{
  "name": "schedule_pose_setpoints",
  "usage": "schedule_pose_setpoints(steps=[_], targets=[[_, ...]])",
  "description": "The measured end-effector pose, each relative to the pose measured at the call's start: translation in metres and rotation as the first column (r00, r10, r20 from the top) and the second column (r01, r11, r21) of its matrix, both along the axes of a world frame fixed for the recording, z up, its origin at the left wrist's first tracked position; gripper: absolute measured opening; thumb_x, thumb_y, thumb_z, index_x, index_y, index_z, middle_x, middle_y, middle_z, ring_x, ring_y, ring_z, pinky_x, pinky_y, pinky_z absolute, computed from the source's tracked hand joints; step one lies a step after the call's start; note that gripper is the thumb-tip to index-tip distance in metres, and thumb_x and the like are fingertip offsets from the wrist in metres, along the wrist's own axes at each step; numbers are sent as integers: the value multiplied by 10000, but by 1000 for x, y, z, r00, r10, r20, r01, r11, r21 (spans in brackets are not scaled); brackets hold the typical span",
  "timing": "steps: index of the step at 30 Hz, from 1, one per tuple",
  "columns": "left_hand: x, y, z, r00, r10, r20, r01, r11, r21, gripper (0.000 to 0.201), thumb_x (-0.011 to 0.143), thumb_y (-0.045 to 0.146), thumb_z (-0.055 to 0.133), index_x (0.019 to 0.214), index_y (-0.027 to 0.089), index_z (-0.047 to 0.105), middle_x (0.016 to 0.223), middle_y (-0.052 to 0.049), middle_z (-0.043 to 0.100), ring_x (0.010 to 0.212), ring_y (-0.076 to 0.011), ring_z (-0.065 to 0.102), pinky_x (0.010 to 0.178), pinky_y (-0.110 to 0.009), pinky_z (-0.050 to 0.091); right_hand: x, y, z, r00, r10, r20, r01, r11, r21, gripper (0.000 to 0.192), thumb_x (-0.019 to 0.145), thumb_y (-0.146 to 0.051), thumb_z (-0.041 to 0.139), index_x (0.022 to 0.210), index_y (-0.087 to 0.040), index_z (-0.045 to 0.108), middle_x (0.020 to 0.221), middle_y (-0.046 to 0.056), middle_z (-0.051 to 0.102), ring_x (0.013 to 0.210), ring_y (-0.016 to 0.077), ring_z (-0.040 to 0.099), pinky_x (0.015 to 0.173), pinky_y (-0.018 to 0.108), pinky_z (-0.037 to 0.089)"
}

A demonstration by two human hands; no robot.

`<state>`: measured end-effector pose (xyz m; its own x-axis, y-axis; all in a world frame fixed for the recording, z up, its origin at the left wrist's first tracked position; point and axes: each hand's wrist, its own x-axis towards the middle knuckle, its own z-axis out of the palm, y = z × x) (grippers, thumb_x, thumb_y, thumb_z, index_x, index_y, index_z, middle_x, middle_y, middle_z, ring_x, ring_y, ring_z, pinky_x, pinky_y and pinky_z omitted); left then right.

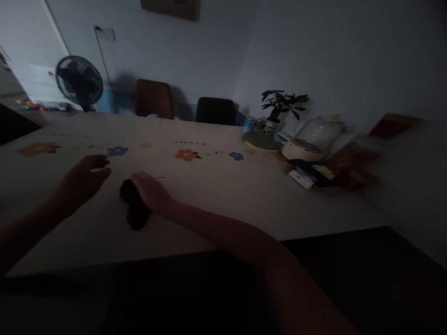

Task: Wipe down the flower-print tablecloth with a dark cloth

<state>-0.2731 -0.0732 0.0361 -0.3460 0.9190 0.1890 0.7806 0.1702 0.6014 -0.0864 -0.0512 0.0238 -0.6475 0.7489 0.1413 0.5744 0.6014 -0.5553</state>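
Head view, dim light: right hand rests curled on a small black soft bundle on the flower-print tablecloth. Left hand hovers nearby, loosely open, holding nothing.

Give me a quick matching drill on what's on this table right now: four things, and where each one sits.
Things:
1. right hand
2. left hand
3. potted plant
4. fan

Places:
A. on the floor past the table's far left corner
B. resting on the black object
C. far right of the table, by the wall
D. open, left of the black object

Pairs: 1-B, 2-D, 3-C, 4-A
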Motion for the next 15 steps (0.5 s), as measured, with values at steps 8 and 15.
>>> schedule_pose_setpoints(steps=[8, 15], targets=[[50, -15, -56, 885, -419, -204, 388, 905, -174, 679, 881, 553, 402, 1393, 116, 490, 1540, -168, 371, 1461, -321, 283, 1195, -501, 245, 192, 73, -18, 813, -434, -387, 450, 892, -55, 434, 988, -389, 260, 1192, -197, 592, 1280, 138, 607, 1208, 228, 577, 936, 444, 525], [142, -28, -60, 731, -625, -274, 587, 781, -215, 761, 870, 678, 427, 1466, 204, 436, 1575, -141, 315, 1455, -350, 283, 1174, -539, 292, 326, 95, -31, 481, -602, -637, 697, 703, -139, 335, 894, -472, 451, 942, -195, 632, 1101, 114, 659, 998, 220, 673, 736, 362, 558]])
